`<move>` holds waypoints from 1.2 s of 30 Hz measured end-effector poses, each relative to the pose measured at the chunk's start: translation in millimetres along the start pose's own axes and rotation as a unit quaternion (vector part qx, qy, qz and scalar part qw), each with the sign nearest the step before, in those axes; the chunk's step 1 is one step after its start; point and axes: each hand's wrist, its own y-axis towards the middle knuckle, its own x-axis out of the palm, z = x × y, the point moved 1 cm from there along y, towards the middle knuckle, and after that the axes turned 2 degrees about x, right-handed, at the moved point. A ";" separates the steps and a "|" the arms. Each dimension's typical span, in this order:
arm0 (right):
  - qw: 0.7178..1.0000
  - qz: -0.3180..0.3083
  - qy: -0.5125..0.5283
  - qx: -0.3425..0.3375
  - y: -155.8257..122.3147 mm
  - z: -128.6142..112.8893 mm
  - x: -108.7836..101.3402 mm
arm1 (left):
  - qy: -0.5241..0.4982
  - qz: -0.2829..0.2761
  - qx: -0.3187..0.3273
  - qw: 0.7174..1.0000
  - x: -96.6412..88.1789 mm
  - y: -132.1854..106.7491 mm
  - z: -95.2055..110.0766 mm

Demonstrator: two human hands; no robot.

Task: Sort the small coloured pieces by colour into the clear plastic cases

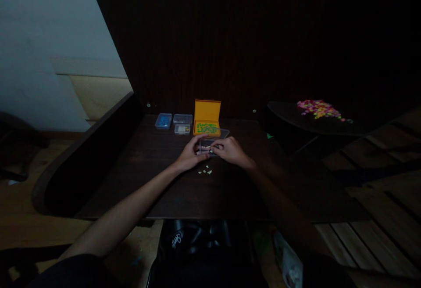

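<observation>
My left hand (192,153) is wrapped round the left side of a clear plastic box (204,143), whose lid (224,133) stands open toward the back right. Over the box's right side, my right hand (228,149) pinches a small pale piece (211,151) between thumb and finger. Several similar pale pieces (207,171) lie loose on the dark desk (177,187) just in front of the hands. Right behind the box stands an open yellow case (207,111) with small green pieces (205,127) in it. Dim light hides the finer details.
Left of the yellow case sit a clear box with blue contents (163,121), another clear box (183,119) and a smaller one (182,129). A heap of pink and yellow pieces (320,109) lies on a side shelf (286,114). A dark panel (217,37) rises behind the desk.
</observation>
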 end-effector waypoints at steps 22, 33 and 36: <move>0.987 -0.084 0.030 -0.133 -11.7 -14.5 10.2 | 0.050 0.080 0.005 0.996 -20.1 6.5 0.7; 0.987 -0.105 -0.047 -0.115 -9.1 -13.5 24.4 | 0.050 0.103 0.005 0.993 -23.7 8.6 1.7; 0.987 -0.103 -0.006 -0.120 -8.9 -12.5 17.4 | 0.047 0.097 0.009 0.994 -23.0 8.4 1.9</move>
